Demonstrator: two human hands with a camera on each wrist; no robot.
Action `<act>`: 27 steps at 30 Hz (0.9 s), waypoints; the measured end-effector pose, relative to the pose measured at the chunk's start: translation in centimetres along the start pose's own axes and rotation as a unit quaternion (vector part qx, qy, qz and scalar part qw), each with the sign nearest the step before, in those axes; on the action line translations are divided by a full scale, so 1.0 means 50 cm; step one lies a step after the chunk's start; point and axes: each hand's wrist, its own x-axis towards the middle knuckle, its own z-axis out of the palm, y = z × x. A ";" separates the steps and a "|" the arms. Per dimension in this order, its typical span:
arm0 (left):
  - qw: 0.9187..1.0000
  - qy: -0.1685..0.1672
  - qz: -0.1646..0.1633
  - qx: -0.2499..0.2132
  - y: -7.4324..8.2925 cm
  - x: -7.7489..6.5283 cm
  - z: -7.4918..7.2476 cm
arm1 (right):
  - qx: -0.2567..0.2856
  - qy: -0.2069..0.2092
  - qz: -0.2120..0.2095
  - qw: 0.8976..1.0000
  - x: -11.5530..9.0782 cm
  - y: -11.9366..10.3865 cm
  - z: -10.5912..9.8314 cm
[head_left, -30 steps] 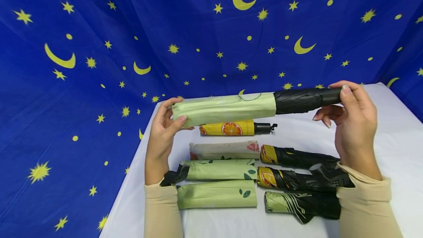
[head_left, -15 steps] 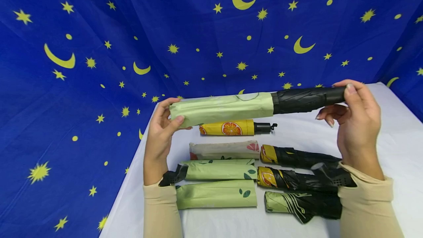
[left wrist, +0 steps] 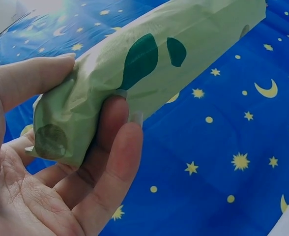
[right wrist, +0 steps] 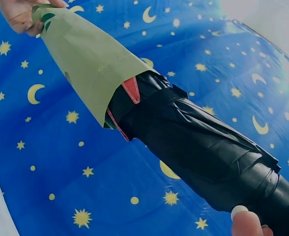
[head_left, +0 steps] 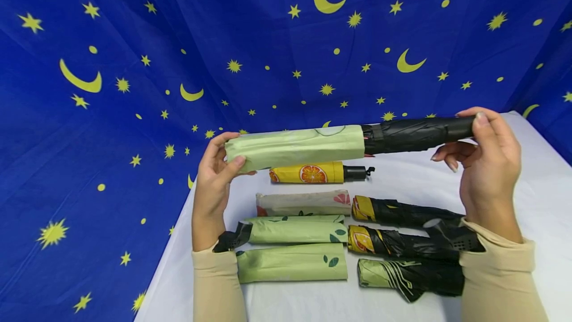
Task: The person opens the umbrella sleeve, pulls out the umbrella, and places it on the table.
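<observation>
A folded black umbrella sits partly inside a pale green umbrella sleeve, held level above the table. My left hand pinches the sleeve's closed end between thumb and fingers; dark green leaf prints show in the left wrist view. With thumb and forefinger my right hand grips the umbrella's black handle, the other fingers loosely curled below. At the sleeve's mouth, red-edged fabric and a black strap show in the right wrist view. The umbrella's far end is hidden in the sleeve.
On the white table, a yellow orange-print umbrella lies behind. Three flat sleeves, one whitish and two green, lie at left. Three folded umbrellas lie at right, partly behind the right wrist. A blue star-print curtain stands behind.
My right hand has moved right with the umbrella and my left hand slightly left with the sleeve. More of the umbrella shows, and red fabric now appears at the sleeve's mouth.
</observation>
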 end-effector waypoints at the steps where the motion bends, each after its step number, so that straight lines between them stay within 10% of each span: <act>1: 1.000 0.001 0.001 0.000 0.001 0.000 0.000 | 0.001 0.001 -0.001 1.000 0.000 0.000 -0.001; 27: 1.000 0.015 0.005 -0.012 0.001 -0.001 -0.008 | 0.004 0.039 -0.018 0.999 0.008 -0.013 -0.018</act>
